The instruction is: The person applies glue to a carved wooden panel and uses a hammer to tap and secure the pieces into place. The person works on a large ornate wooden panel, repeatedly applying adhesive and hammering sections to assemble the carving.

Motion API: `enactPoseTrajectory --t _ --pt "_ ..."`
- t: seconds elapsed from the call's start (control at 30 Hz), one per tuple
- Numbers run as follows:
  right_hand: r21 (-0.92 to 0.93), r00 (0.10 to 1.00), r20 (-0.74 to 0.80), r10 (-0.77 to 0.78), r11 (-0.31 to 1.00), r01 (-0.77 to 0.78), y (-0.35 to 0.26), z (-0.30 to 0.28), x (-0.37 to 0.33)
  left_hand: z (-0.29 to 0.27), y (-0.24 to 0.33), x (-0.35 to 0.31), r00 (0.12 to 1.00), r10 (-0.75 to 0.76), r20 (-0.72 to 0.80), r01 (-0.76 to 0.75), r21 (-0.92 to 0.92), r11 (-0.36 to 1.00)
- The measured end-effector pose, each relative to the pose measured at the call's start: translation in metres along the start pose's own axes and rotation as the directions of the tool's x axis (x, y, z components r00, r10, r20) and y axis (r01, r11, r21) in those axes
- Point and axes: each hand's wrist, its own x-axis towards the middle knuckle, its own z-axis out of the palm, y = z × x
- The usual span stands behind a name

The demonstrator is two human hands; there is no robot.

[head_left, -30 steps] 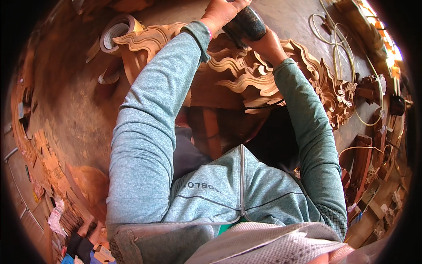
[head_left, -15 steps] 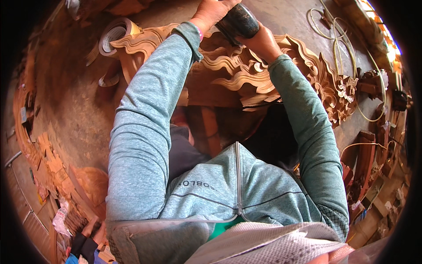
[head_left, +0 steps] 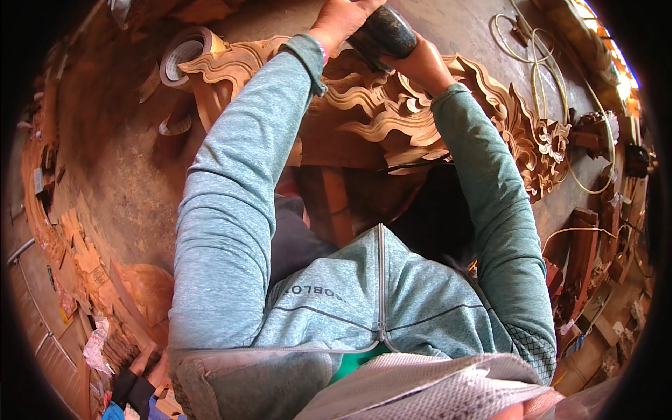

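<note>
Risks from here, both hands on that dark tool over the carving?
1. Both the left hand and the right hand grip the dark tool at arm's length; a slip might gouge the carved wood panel.
2. The pale cord loops beside the panel and may snag.

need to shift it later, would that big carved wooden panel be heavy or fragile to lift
Probably heavy: the carved wooden panel looks thick, solid and long. Likely stiff, not floppy. Its thin flame-like scroll tips along the edge seem apt to chip if bumped, so gripping the plain backing looks safer.
</note>
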Motion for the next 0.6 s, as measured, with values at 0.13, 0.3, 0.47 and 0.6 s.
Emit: enactPoseTrajectory --t 0.13,0.3,0.47,0.6 --pt "-0.023 1.0 -0.011 -0.009 1.0 0.009 0.007 -0.014 0.0 0.016 0.006 0.001 0.999 0.026 -0.028 -0.026 0.025 0.999" --pt "-0.014 1.0 0.017 0.002 1.0 -0.002 0.003 -0.017 0.002 0.011 0.006 0.01 0.999 0.03 0.03 -0.031 0.034 0.999" --pt "0.003 1.0 0.018 0.016 1.0 -0.016 0.0 -0.004 0.0 -0.006 0.009 0.016 0.962 -0.207 0.18 0.203 0.042 0.978" --pt "-0.068 0.999 -0.032 0.03 0.997 -0.032 0.008 -0.011 0.0 0.004 0.018 0.014 0.963 -0.141 0.231 0.112 0.133 0.985"
